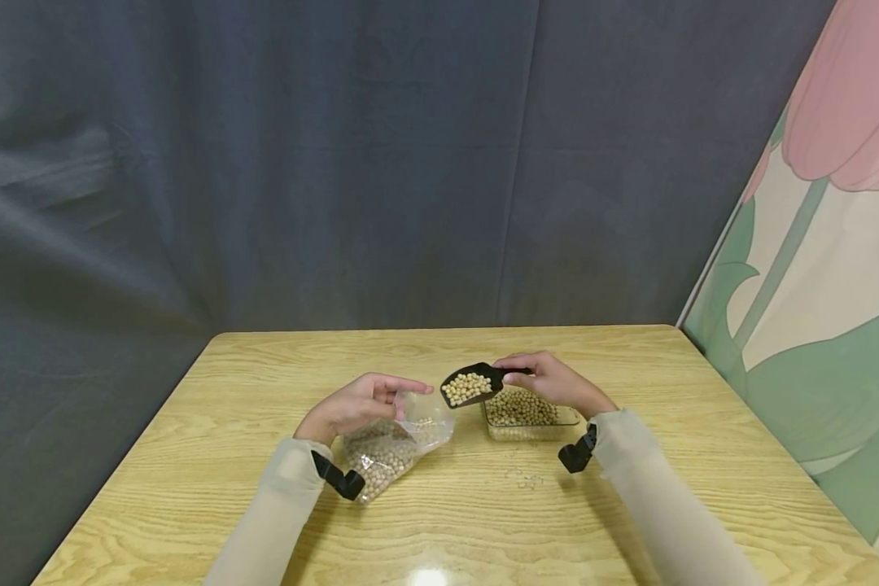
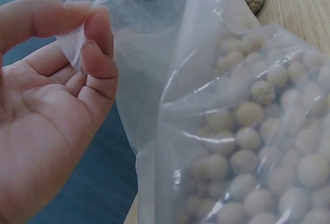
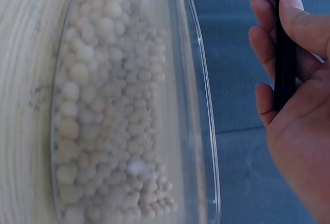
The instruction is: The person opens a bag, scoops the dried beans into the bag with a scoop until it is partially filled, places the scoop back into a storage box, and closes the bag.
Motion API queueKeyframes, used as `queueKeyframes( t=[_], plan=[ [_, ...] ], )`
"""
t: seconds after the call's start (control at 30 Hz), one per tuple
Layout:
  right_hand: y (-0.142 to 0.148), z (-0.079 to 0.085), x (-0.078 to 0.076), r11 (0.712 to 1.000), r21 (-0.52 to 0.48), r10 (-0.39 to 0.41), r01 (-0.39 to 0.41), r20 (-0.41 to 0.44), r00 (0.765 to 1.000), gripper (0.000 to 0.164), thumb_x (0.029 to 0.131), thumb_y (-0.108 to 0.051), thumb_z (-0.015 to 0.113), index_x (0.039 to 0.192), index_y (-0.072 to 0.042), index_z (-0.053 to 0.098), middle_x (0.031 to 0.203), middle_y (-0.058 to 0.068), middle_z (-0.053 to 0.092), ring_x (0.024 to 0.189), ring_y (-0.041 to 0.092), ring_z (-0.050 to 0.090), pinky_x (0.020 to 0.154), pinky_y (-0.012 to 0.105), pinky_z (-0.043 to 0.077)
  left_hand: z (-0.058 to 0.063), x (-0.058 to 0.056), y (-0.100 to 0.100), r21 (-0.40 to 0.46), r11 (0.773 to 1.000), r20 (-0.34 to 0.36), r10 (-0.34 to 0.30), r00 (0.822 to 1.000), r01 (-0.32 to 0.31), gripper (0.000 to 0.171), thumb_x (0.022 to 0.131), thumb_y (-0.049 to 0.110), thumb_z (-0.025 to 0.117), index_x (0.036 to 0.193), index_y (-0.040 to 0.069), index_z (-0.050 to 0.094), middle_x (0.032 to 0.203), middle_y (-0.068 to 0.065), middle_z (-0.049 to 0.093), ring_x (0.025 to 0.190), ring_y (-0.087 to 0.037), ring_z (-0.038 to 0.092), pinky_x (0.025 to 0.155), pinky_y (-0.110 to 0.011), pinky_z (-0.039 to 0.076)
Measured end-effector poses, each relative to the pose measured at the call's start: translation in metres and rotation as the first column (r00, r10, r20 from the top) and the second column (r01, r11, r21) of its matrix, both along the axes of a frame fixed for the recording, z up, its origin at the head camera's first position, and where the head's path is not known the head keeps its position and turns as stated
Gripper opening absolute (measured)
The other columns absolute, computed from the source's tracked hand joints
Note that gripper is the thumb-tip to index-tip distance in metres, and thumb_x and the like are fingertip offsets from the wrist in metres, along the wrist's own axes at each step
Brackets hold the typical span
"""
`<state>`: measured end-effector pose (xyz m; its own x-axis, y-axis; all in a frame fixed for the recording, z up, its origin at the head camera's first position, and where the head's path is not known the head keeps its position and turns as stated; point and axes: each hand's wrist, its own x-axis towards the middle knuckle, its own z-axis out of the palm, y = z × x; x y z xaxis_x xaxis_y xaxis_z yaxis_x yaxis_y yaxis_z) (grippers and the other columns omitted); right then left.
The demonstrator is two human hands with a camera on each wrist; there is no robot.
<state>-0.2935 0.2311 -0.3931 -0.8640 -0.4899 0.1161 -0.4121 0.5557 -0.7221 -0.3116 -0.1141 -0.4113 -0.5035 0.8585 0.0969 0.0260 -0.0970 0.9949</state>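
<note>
A clear plastic bag [image 1: 384, 464], partly filled with round pale beans, rests on the table at centre left. My left hand [image 1: 359, 403] pinches the rim of its mouth between thumb and fingers, as the left wrist view shows. My right hand [image 1: 549, 379] grips the handle of a black scoop [image 1: 492, 373] heaped with beans [image 1: 466, 388]. The scoop is held in the air between the bag's mouth and a clear rectangular container [image 1: 527, 433]. Beans [image 3: 113, 95] fill much of that container, which stands below my right hand.
The wooden table [image 1: 439, 529] carries all of this, with faint dark marks [image 1: 525, 478] in front of the container. A dark curtain [image 1: 366, 163] hangs behind the table, and a panel with painted tulips [image 1: 813, 325] stands along the right side.
</note>
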Motion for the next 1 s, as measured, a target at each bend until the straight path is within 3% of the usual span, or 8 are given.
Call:
queueKeyframes(
  t=[0.57,1.0],
  plan=[
    [-0.019,0.002,-0.004,0.986,0.081,0.152,-0.145,-0.083,0.985,0.036,0.098,-0.018,0.054,0.128,0.001,0.06,0.129,0.021,0.059,0.121,0.037,0.055,0.099,0.05,0.044,0.0,-0.001,0.0,-0.006,1.0,-0.023,-0.01,1.0,0.01,0.049,0.092,-0.013,0.048,0.139,-0.017,0.035,0.071,0.008,0.065,0.066,-0.002,0.055,0.074,-0.024,0.048],
    [-0.029,0.015,0.0,0.973,0.194,0.146,-0.125,-0.099,0.984,0.034,0.097,-0.014,0.054,0.129,-0.004,0.061,0.124,0.014,0.063,0.113,0.029,0.06,0.092,0.044,0.049,0.001,-0.002,0.001,-0.001,0.999,-0.025,-0.04,0.999,0.04,0.05,0.092,-0.014,0.044,0.14,-0.019,0.031,0.074,0.009,0.066,0.068,-0.003,0.057,0.082,-0.026,0.051]
  ],
)
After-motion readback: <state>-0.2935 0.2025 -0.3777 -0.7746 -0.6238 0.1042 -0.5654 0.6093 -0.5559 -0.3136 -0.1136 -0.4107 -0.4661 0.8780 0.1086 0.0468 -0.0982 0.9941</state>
